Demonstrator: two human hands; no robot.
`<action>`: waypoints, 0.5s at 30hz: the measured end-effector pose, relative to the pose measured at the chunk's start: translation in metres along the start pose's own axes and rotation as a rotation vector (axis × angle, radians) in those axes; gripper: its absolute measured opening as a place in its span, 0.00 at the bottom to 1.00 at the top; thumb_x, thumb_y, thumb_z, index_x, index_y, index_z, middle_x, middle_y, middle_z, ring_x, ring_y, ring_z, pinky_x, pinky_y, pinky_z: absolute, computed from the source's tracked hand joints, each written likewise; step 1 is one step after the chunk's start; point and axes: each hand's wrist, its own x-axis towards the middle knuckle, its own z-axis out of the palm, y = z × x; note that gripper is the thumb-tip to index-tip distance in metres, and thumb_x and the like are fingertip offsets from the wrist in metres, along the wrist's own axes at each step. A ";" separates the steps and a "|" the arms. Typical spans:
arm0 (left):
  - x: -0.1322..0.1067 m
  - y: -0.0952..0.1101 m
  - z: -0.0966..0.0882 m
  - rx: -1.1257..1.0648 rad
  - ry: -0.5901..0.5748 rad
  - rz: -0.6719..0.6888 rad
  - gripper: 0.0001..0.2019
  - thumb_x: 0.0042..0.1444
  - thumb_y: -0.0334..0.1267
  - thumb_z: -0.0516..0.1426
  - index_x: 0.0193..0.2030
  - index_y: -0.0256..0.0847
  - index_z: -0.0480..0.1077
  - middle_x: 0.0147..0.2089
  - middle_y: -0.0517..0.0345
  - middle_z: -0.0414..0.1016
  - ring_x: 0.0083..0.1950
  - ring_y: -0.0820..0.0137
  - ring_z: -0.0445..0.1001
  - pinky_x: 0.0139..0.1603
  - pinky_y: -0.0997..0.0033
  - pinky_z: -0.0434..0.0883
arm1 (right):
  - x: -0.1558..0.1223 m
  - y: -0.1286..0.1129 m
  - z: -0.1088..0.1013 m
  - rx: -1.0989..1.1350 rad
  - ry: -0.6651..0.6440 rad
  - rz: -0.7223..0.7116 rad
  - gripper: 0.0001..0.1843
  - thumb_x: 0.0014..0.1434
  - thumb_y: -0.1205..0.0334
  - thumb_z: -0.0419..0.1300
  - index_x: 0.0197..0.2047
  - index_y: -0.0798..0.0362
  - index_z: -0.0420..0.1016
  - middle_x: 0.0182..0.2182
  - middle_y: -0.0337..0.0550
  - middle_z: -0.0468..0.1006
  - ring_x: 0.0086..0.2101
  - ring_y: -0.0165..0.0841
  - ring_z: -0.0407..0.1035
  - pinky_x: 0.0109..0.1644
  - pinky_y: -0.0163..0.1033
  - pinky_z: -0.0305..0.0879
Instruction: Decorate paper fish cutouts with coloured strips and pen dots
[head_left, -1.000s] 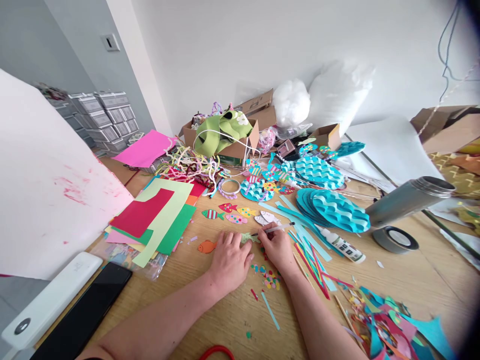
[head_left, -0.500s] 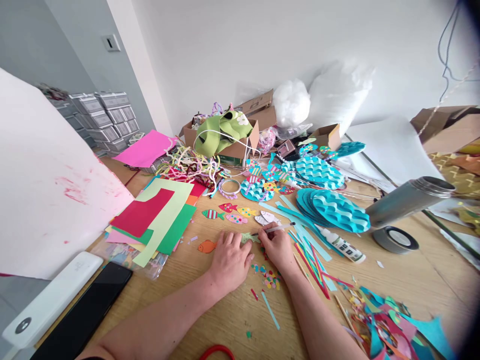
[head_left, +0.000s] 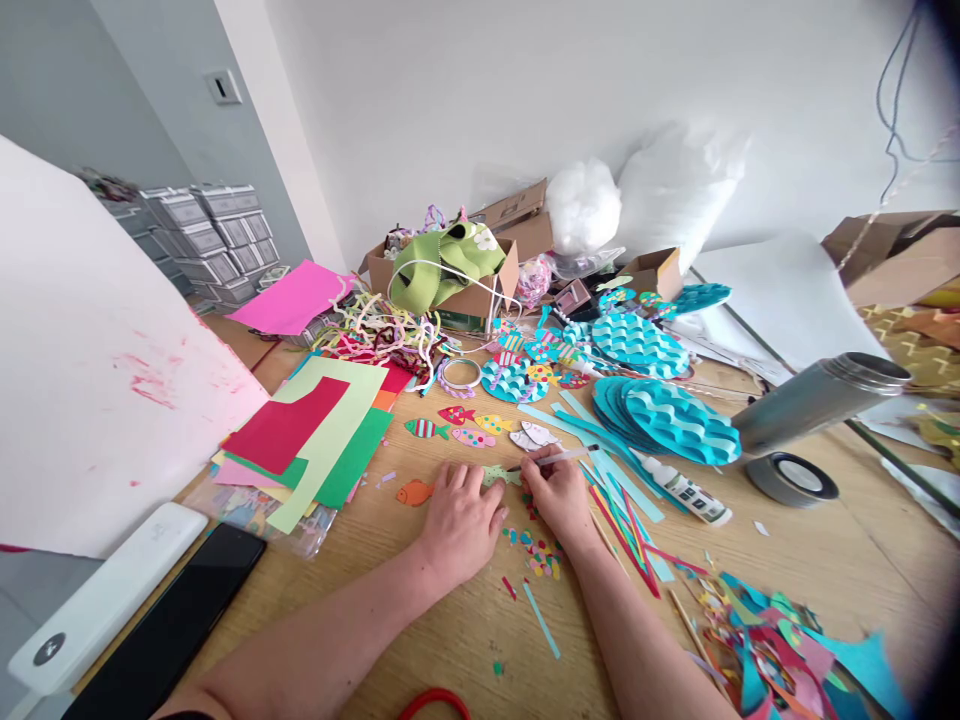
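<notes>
My right hand [head_left: 561, 498] pinches a slim pen [head_left: 566, 456], its tip pointing left at a light green paper fish [head_left: 501, 475]. Flat on the wood lies my left hand [head_left: 459, 522], fingers stretched out, with fingertips at the left end of that fish. An orange paper fish [head_left: 414, 492] is just left of those fingers. Behind the hands are a striped green fish [head_left: 426, 428], a red fish [head_left: 456, 415], a pink fish [head_left: 472, 438], a yellow fish [head_left: 493, 424] and white fish [head_left: 534, 436]. Small coloured paper dots [head_left: 541, 558] lie between my wrists.
Coloured paper sheets [head_left: 352, 460] lie left, beside a black phone [head_left: 169, 620]. To the right are blue wavy discs [head_left: 682, 420], a glue bottle [head_left: 686, 490], paper strips [head_left: 622, 530], an uncapped flask [head_left: 817, 405] and paper scraps [head_left: 787, 640]. A red loop [head_left: 435, 703] shows at the front edge.
The pen has shifted very slightly right with my right hand. My left hand stays in place, and the fish have not visibly moved.
</notes>
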 end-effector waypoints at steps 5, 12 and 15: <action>0.000 0.000 -0.001 0.002 -0.001 0.001 0.15 0.62 0.43 0.51 0.53 0.45 0.68 0.43 0.52 0.65 0.47 0.60 0.63 0.53 0.52 0.62 | -0.001 -0.005 -0.002 -0.044 0.046 0.000 0.09 0.51 0.55 0.54 0.25 0.51 0.65 0.16 0.37 0.69 0.18 0.31 0.63 0.23 0.34 0.56; 0.000 0.000 -0.001 0.005 0.000 0.002 0.14 0.62 0.43 0.51 0.52 0.45 0.69 0.42 0.52 0.65 0.46 0.60 0.63 0.53 0.52 0.62 | -0.001 -0.006 -0.001 -0.085 0.027 -0.011 0.09 0.51 0.55 0.53 0.24 0.51 0.64 0.16 0.37 0.68 0.18 0.31 0.63 0.24 0.34 0.55; 0.000 0.000 -0.001 0.000 -0.006 0.002 0.14 0.62 0.44 0.50 0.52 0.45 0.69 0.42 0.52 0.65 0.47 0.60 0.63 0.54 0.52 0.62 | -0.001 -0.005 -0.001 -0.088 0.019 -0.009 0.09 0.51 0.55 0.53 0.25 0.51 0.65 0.16 0.37 0.69 0.18 0.31 0.64 0.24 0.34 0.55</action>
